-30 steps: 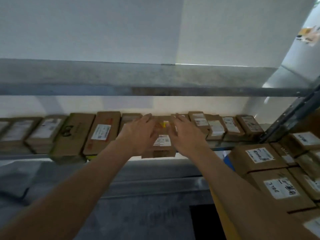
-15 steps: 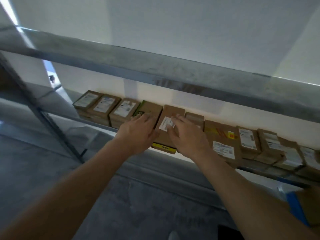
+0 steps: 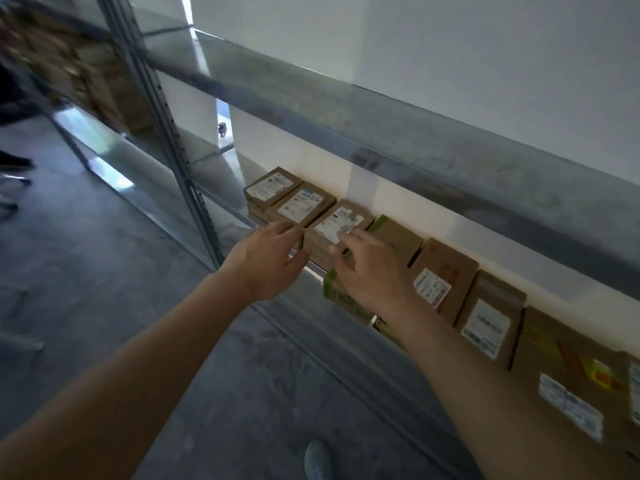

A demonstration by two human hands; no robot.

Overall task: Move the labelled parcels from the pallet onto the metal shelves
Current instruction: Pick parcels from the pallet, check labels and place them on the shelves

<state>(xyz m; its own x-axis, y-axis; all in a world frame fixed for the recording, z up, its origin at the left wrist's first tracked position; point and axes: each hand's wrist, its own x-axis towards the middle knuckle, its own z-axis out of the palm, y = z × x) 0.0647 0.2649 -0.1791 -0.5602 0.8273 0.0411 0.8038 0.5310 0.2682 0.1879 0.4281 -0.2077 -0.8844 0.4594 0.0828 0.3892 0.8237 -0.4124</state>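
While both hands flank the labelled parcel (image 3: 337, 225), left grip (image 3: 268, 259) loose; right grip (image 3: 372, 271) spread flat.

Your metal shelf (image 3: 221, 209) carries one row of brown parcels (image 3: 446, 282) side by side along the wall, labels up. Upper shelf (image 3: 381, 123) above. Grey floor (image 3: 104, 289) below.
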